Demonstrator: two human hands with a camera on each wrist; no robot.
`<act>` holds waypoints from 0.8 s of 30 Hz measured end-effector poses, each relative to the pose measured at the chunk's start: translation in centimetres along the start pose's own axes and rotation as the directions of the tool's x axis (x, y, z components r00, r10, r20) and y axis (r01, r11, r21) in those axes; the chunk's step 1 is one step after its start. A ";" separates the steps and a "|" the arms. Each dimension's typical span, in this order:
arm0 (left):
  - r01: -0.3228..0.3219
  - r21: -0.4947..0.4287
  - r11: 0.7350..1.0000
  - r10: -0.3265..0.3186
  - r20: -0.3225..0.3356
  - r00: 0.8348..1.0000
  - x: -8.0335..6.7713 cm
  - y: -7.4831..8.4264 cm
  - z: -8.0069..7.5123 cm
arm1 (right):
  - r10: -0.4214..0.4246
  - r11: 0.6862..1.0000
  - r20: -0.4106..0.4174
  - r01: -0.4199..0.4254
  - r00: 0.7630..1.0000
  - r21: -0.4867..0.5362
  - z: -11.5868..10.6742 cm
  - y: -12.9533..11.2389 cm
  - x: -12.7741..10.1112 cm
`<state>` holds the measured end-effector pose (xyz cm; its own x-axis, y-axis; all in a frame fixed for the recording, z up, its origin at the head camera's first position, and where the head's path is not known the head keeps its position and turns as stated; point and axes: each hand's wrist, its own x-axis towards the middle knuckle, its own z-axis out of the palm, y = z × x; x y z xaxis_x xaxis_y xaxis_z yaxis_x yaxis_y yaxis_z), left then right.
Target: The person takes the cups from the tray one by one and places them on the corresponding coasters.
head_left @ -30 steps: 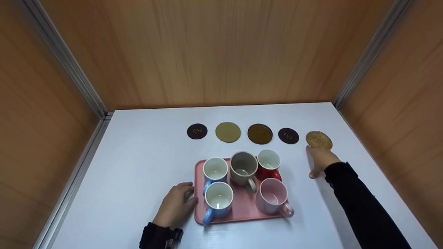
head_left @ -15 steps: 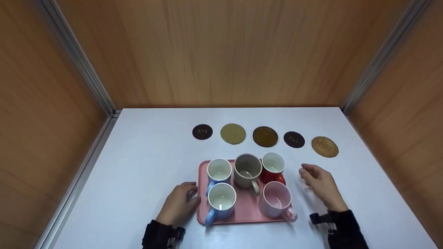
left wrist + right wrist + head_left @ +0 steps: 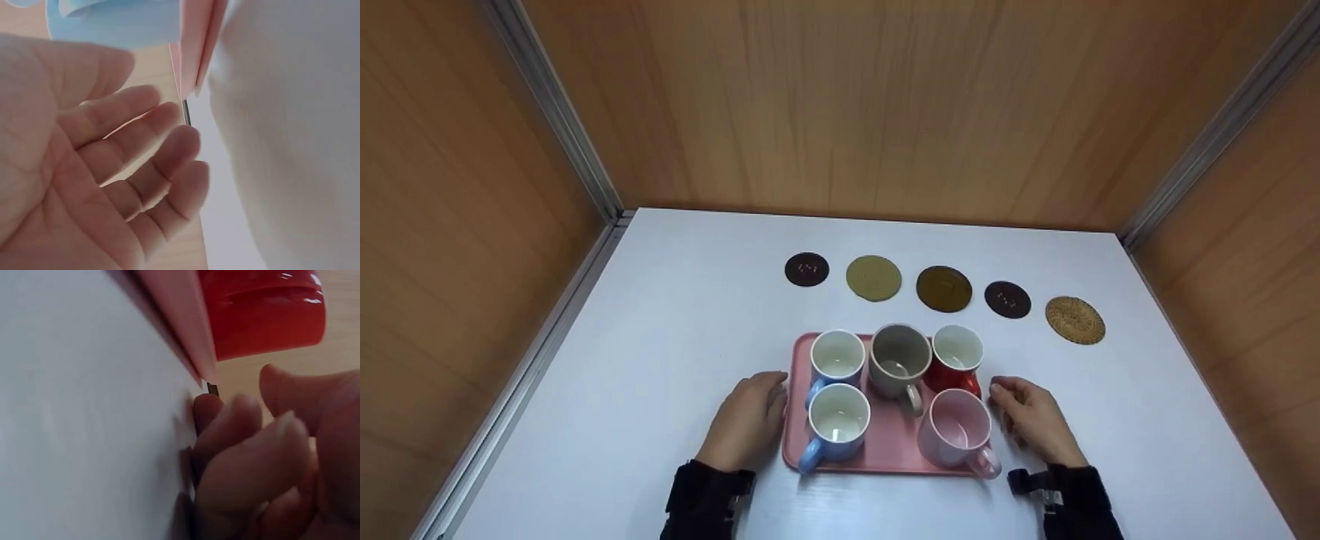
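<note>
A pink tray [image 3: 894, 444] on the white table [image 3: 660, 337] carries two blue mugs [image 3: 837, 357] [image 3: 838, 424], a grey mug [image 3: 899, 360], a red mug [image 3: 957, 356] and a pink mug [image 3: 956, 435]. My left hand [image 3: 750, 424] lies at the tray's left edge, fingers relaxed and holding nothing. In the left wrist view the left hand [image 3: 112, 169] is spread just short of the tray rim [image 3: 194, 50]. My right hand [image 3: 1027, 420] rests on the table by the tray's right edge. Close up, the right hand's [image 3: 264, 461] loosely curled fingers sit beside the tray [image 3: 174, 320] below the red mug [image 3: 264, 315].
Five round coasters lie in a row behind the tray: dark brown [image 3: 807, 269], olive [image 3: 874, 278], brown [image 3: 944, 289], dark brown [image 3: 1008, 299] and woven straw [image 3: 1075, 320]. Wooden walls [image 3: 840, 105] close in the table on three sides.
My right hand drew back from the woven coaster to the tray's right edge. The left hand stayed by the tray's left edge.
</note>
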<state>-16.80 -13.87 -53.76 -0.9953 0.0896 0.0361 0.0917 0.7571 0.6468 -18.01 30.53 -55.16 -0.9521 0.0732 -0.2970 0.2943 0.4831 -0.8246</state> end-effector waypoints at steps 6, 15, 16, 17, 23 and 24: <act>-0.076 -0.079 0.994 0.073 -0.037 0.997 1.4 0.8 -0.2 | -0.079 0.996 0.012 0.079 0.997 -0.030 0.4 -0.6 0.3; -0.148 -0.205 0.967 0.137 -0.069 0.988 2.6 1.3 0.6 | -0.089 0.995 0.073 0.091 0.993 -0.029 0.4 -0.2 0.3; -0.155 -0.219 0.963 0.143 -0.070 0.987 2.8 1.4 0.7 | -0.085 0.996 0.073 0.087 0.994 -0.019 0.5 0.0 0.3; -0.155 -0.237 0.959 0.144 -0.063 0.987 2.9 1.4 0.7 | -0.084 0.996 0.074 0.085 0.994 -0.010 0.5 0.1 0.3; -0.048 -0.342 0.939 0.078 0.073 0.994 2.7 1.6 0.6 | -0.066 0.998 0.062 0.065 0.996 0.019 0.8 1.0 0.4; -0.023 -0.363 0.931 0.063 0.100 0.993 2.6 1.6 0.6 | -0.065 0.998 0.056 0.064 0.996 0.020 0.8 1.0 0.4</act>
<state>-19.17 -12.05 -53.05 -0.9796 0.2010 0.0007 0.0966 0.4680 0.8784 -18.04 30.36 -56.48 -0.9631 -0.0074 -0.2691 0.2342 0.4697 -0.8512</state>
